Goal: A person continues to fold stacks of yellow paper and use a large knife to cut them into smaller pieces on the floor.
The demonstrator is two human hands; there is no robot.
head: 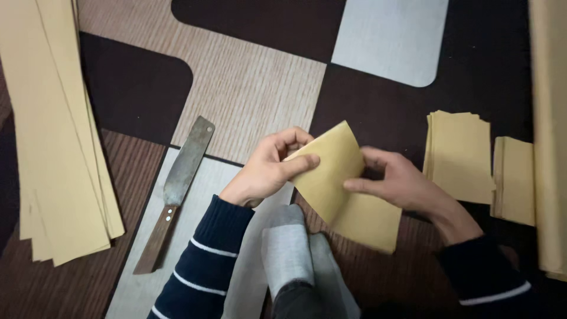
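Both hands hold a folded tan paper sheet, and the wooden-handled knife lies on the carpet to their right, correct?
Not quite. The head view shows the flat steel knife with a wooden handle to their left. Left hand and right hand do hold the folded tan paper sheet.

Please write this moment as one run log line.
left hand: pinches paper sheet | right hand: holds same sheet | knife: lies on carpet, left
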